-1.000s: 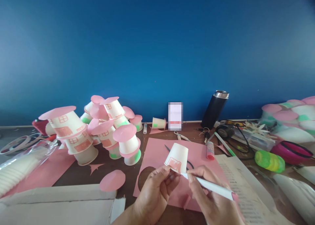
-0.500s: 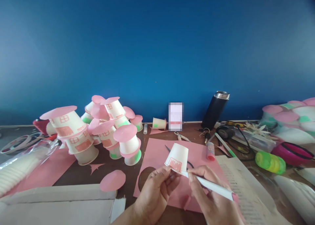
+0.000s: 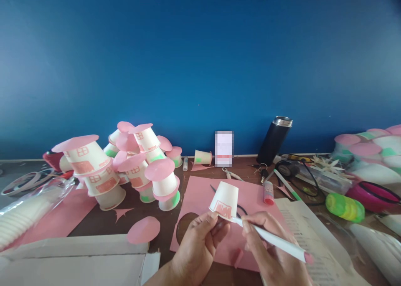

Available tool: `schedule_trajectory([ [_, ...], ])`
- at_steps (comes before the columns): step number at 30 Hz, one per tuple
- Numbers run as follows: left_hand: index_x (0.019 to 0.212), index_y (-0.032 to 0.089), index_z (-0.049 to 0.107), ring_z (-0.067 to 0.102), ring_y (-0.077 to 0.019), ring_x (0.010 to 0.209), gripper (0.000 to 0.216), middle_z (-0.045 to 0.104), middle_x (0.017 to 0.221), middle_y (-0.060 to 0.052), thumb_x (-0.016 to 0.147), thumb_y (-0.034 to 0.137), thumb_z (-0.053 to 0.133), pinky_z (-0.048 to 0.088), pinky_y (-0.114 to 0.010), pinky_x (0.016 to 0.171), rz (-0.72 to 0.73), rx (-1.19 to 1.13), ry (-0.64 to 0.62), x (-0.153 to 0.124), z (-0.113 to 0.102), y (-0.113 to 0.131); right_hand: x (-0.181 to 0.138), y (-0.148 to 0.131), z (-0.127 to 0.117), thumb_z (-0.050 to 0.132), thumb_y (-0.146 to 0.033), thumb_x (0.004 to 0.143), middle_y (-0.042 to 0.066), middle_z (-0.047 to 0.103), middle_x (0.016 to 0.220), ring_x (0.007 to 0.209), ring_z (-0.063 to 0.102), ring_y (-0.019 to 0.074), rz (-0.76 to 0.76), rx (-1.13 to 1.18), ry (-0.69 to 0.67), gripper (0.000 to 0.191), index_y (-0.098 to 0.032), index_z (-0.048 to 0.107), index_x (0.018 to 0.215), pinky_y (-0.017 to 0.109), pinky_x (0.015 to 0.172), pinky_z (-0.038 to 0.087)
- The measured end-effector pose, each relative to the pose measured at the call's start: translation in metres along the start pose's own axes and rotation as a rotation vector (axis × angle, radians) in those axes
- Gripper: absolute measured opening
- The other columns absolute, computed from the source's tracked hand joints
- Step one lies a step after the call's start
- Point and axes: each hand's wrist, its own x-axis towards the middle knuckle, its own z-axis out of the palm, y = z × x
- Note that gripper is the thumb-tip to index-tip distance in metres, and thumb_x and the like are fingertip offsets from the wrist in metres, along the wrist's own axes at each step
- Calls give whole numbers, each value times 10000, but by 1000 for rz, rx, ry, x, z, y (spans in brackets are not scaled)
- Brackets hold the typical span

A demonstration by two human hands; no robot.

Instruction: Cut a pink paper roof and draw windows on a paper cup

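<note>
My left hand [image 3: 200, 244] pinches the rim of a white paper cup [image 3: 226, 194], which is held upside down and slightly tilted. A reddish-pink outline, partly coloured in, shows low on the cup's side. In my right hand [image 3: 272, 248] is a white marker pen [image 3: 275, 240] with a pink end, its tip close to the cup's rim by the drawn patch. Beneath both hands lies a sheet of pink paper [image 3: 196, 190] with a round hole cut from it. Scissors, partly hidden behind the cup, rest on this sheet.
Stacked cups with pink paper discs [image 3: 94, 165] stand at the left, near bagged cups [image 3: 19, 219]. A loose pink disc [image 3: 143, 229] lies by grey cardboard [image 3: 72, 265]. Rightward are a glue stick [image 3: 268, 193], a black bottle [image 3: 274, 142], keys [image 3: 263, 173] and a green-yellow bottle [image 3: 344, 206].
The marker pen's back end has swung slightly right and down, with its tip still at the cup's rim. The cup has shifted a touch to the left.
</note>
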Motion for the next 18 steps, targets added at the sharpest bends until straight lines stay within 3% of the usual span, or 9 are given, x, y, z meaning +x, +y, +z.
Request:
schedule_trajectory([
  [10, 832, 101, 726, 663, -153, 860, 104, 731, 892, -80, 815, 184, 665, 523, -261, 843, -3, 40, -66, 0, 0, -1, 0, -1, 0, 511, -357, 904, 23, 660, 723, 601, 637, 153, 2, -33, -31, 151, -222, 571, 870, 184, 410, 450],
  [18, 830, 100, 726, 659, -147, 862, 109, 730, 881, -79, 828, 177, 649, 517, -254, 840, -8, 50, -80, -2, 0, -1, 2, -3, -1, 518, -350, 902, 10, 652, 690, 563, 624, 142, -13, -78, -41, 145, -220, 568, 862, 178, 393, 436],
])
